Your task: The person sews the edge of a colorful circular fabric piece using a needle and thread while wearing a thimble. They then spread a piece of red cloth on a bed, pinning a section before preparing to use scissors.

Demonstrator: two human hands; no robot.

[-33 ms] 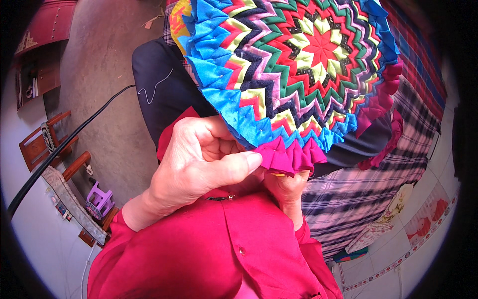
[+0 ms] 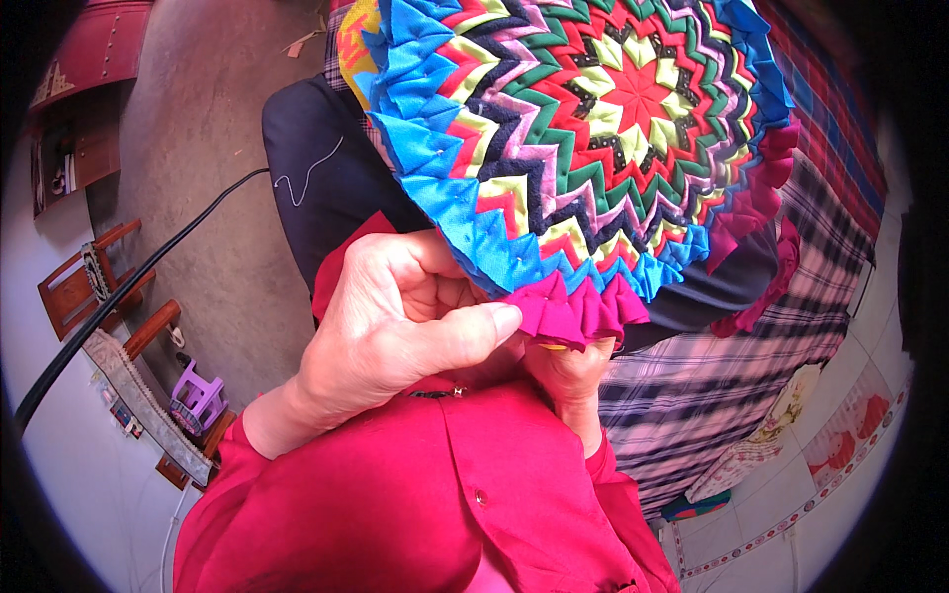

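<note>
A round patchwork mat (image 2: 583,203) of folded cloth points lies over my lap. Its rings of zigzags circle a red and pale yellow star, with a blue border outside. Along the near edge runs a short row of magenta folded cloth (image 2: 578,311), and more magenta cloth shows at the right edge. My left hand (image 2: 381,321) is closed, pinching the left end of the magenta row between thumb and bent fingers. Just under that row, my right hand (image 2: 571,374) grips the edge from below, its fingers mostly hidden. A small yellow bit (image 2: 553,346) shows beside it.
A pale thread (image 2: 301,178) lies on my dark trouser leg (image 2: 297,128). To the right spreads a plaid cloth (image 2: 702,385). At the left are a black cable (image 2: 148,262), a wooden chair (image 2: 74,287) and a purple plastic stool (image 2: 201,395).
</note>
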